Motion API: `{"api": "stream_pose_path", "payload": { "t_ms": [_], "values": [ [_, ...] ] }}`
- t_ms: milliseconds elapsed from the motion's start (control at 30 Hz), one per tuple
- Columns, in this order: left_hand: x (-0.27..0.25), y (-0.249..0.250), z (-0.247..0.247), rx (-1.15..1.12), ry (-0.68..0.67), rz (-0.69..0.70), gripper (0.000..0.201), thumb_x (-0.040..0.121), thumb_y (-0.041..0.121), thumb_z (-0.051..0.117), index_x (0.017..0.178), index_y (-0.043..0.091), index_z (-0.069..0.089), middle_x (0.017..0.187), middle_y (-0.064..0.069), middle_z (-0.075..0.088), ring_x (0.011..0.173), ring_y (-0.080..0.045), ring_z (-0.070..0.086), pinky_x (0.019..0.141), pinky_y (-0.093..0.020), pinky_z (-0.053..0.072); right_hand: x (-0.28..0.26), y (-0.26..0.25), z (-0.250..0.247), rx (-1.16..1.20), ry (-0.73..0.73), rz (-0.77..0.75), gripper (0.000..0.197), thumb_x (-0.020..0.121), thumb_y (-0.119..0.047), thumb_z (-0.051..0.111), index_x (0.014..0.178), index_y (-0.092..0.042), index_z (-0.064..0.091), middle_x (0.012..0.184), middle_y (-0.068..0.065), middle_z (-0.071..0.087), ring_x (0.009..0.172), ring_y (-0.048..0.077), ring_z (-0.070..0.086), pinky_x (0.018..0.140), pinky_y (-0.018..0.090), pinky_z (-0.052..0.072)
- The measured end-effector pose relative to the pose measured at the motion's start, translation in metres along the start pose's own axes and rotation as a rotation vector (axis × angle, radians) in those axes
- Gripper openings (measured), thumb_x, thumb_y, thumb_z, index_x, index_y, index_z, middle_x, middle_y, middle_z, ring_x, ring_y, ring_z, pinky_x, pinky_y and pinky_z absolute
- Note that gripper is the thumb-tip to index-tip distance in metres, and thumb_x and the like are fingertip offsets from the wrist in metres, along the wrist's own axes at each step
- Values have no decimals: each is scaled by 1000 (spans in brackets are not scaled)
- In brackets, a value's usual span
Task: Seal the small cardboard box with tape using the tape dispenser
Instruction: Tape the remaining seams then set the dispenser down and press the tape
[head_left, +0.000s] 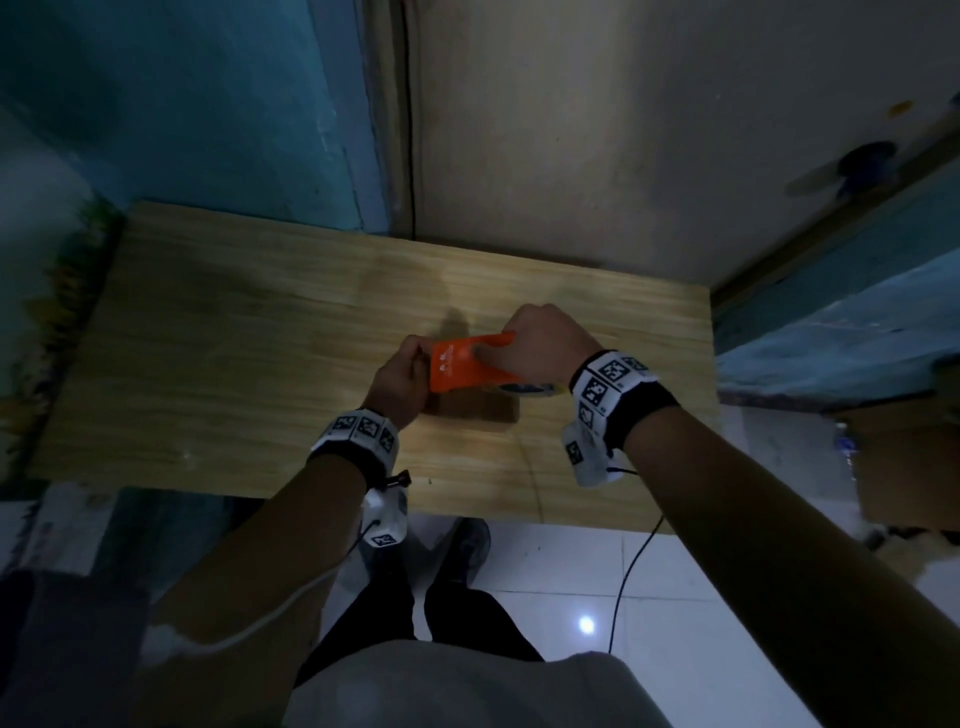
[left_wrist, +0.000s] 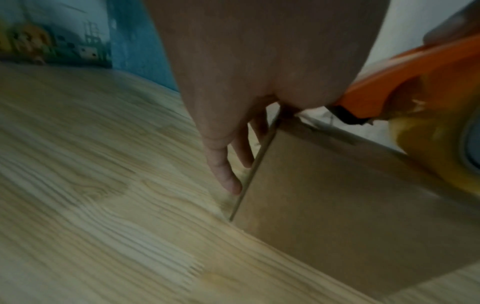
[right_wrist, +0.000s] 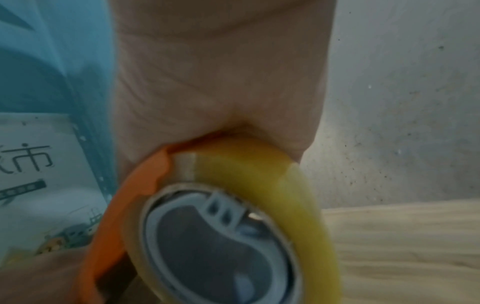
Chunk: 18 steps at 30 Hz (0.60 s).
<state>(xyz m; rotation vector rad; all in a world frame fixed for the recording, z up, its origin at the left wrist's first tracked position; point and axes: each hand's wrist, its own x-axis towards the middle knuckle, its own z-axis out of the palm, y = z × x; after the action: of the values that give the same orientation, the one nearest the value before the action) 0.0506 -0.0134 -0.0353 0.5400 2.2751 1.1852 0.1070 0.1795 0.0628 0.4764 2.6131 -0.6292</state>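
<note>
one right hand (head_left: 540, 345) grips one tape dispenser (head_left: 462, 366); left hand (head_left: 400, 379), fingers straight, steadies one box (head_left: 478, 410).

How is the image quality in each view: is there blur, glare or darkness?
Head view: dim, walls bent by the wide lens, a bright glare spot on the floor tile. Left wrist view: soft, the table grain smeared, the box fairly clear. Right wrist view: the tape roll very close and blurred.
</note>
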Motion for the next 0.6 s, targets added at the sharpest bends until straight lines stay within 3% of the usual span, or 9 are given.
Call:
{"api": "stream_pose_path", "payload": {
  "t_ms": [100, 233, 367, 500, 600],
  "values": [
    [-3, 1, 14, -52, 96, -93, 23, 106, 30, 29, 99, 17, 47, 69, 3, 51, 61, -15, 50, 61, -26, 37, 0, 1, 0, -2, -3, 8, 57, 80, -69, 58, 55, -19, 51, 57, 3, 56, 55, 21, 57, 52, 30, 40],
    [-10, 6, 17, -20, 166, -94, 26, 105, 30, 31, 102, 14, 50, 73, 6, 52, 64, -6, 49, 54, -18, 32, 0, 3, -4, 30, -21, -4, 58, 80, -69, 58, 54, -17, 56, 55, 3, 59, 53, 19, 59, 52, 29, 41],
    [0, 5, 4, 71, 139, -73, 31, 105, 31, 32, 109, 9, 54, 81, -1, 57, 74, -19, 54, 64, -26, 36, 2, -3, -1, 71, 10, 2, 58, 83, -68, 58, 59, -15, 55, 58, 3, 58, 53, 18, 57, 51, 28, 39],
    [7, -2, -15, 100, 124, -101, 23, 103, 35, 34, 104, 20, 51, 73, 7, 56, 67, -14, 55, 57, -24, 36, 10, -22, 5, 53, 33, 16, 55, 81, -71, 58, 65, -19, 48, 66, 0, 55, 62, 18, 56, 53, 28, 36],
    [8, -9, -19, 94, 130, -86, 20, 102, 35, 37, 98, 26, 54, 78, 6, 60, 72, -12, 57, 63, -26, 42, 16, -30, 6, 35, 20, 30, 53, 78, -73, 58, 73, -21, 47, 73, 1, 56, 70, 20, 58, 57, 30, 38]
  ]
}}
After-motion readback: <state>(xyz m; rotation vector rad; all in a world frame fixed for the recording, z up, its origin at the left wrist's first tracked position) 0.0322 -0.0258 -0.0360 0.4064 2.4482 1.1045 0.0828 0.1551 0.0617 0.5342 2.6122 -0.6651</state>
